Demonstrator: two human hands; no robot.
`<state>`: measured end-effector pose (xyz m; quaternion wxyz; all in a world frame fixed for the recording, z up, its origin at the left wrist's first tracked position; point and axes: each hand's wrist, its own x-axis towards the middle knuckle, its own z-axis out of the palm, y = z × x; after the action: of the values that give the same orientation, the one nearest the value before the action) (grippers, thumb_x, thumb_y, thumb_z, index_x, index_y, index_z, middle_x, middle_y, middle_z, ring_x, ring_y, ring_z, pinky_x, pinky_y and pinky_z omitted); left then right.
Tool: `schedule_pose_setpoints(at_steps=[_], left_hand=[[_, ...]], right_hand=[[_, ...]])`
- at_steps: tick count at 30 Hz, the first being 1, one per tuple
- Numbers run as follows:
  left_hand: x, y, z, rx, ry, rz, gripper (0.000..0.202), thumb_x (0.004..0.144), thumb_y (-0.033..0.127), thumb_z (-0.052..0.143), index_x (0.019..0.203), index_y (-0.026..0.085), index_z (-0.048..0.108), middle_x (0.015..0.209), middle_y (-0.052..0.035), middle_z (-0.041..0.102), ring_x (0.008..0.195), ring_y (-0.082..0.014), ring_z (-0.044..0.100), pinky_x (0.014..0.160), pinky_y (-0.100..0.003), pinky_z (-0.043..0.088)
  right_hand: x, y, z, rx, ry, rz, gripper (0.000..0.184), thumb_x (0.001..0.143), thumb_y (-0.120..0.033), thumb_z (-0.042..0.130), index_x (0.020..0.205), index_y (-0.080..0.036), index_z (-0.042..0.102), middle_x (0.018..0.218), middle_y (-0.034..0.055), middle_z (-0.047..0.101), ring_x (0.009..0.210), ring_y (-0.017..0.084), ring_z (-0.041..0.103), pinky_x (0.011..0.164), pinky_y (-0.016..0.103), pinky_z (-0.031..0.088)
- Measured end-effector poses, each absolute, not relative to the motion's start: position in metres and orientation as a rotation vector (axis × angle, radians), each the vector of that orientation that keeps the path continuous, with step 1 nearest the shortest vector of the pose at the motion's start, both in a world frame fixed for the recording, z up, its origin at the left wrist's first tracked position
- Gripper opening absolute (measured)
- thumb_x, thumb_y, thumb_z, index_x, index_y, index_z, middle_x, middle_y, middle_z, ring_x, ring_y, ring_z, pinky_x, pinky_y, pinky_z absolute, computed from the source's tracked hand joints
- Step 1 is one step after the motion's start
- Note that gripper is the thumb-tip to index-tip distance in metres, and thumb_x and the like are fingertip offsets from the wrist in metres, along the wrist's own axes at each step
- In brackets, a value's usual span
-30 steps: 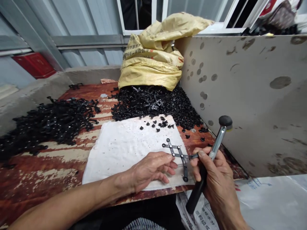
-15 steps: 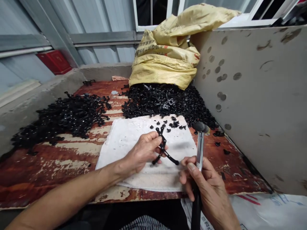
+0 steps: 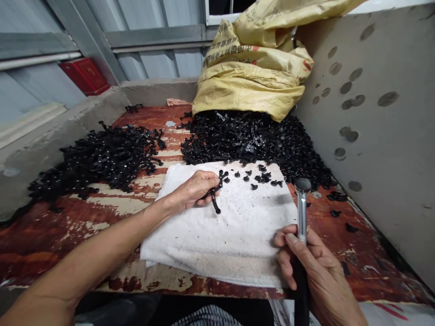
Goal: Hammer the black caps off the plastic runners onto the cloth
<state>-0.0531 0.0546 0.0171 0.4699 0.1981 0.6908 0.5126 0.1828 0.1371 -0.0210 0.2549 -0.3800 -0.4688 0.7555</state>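
My left hand (image 3: 199, 188) is closed over the white cloth, pinching a black jointed linkage piece (image 3: 215, 202) between thumb and fingers. One arm of the piece hangs down from the grip, and its upper ends poke out past the thumb. My right hand (image 3: 314, 267) is wrapped round the black handle of a small hammer (image 3: 302, 217), held upright with its dark round head on top. Several small black knob-like parts (image 3: 263, 176) lie on the far right part of the white cloth (image 3: 238, 244).
A large heap of black parts (image 3: 234, 140) spills from a yellow sack (image 3: 251, 88) at the back. To the left, another pile of black linkages (image 3: 108, 156) lies on the worn red-brown tabletop (image 3: 118, 231). A stained grey board (image 3: 384, 122) stands along the right.
My left hand has moved left and slightly up with the linkage piece, away from the right hand. The hammer now appears farther right. The whole view has shifted a little.
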Motion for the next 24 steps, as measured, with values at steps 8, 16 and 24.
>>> schedule_pose_setpoints(at_steps=[8,16,24], left_hand=[[-0.06,0.056,0.016,0.485,1.71,1.189,0.028,0.091,0.015,0.045,0.064,0.014,0.052,0.054,0.0022,0.055,0.029,-0.001,0.038,0.027,-0.012,0.02],[-0.057,0.058,0.018,0.488,1.753,1.141,0.029,0.091,0.012,0.044,0.063,0.014,0.051,0.052,0.0033,0.055,0.027,-0.0009,0.036,0.026,-0.013,0.019],[-0.053,0.06,0.023,0.473,1.792,1.124,0.031,0.093,0.01,0.042,0.064,0.014,0.052,0.051,0.0041,0.053,0.028,0.0001,0.035,0.028,-0.013,0.018]], right_hand=[[0.186,0.136,-0.025,-1.007,-1.315,2.021,0.031,0.074,-0.042,0.077,0.088,-0.021,0.059,0.073,-0.0007,0.064,0.038,0.004,0.045,0.03,0.013,0.036],[0.182,0.128,-0.012,-1.059,-1.235,2.022,0.03,0.073,-0.04,0.078,0.086,-0.021,0.059,0.071,-0.0029,0.062,0.039,0.003,0.043,0.032,0.01,0.035],[0.185,0.132,-0.017,-1.052,-1.245,2.03,0.029,0.073,-0.041,0.078,0.086,-0.021,0.06,0.072,-0.0021,0.063,0.039,0.003,0.044,0.032,0.011,0.036]])
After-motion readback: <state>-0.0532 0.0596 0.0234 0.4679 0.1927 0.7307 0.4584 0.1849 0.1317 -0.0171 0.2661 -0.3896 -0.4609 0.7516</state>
